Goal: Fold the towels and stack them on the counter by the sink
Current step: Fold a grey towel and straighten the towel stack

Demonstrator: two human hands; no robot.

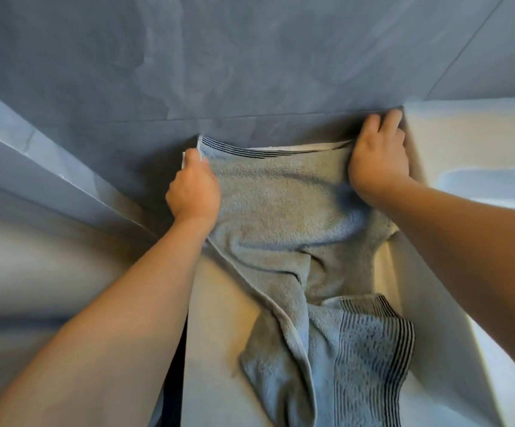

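Observation:
A grey-blue terry towel [280, 211] with dark striped borders lies spread on the white counter [219, 318], its far edge close to the wall. My left hand [193, 189] pinches the towel's far left corner, fingers curled round it. At the far right corner my right hand [379, 161] lies on the towel, its fingers reaching to the wall; I cannot tell whether it grips the cloth. The towel's near part is rumpled and hangs over the counter's front edge, showing a striped end [373, 349].
A grey marbled tile wall [250, 57] rises right behind the counter. The white sink basin [481, 180] lies to the right. On the left a grey ledge [49, 180] runs diagonally, with a pale surface below it.

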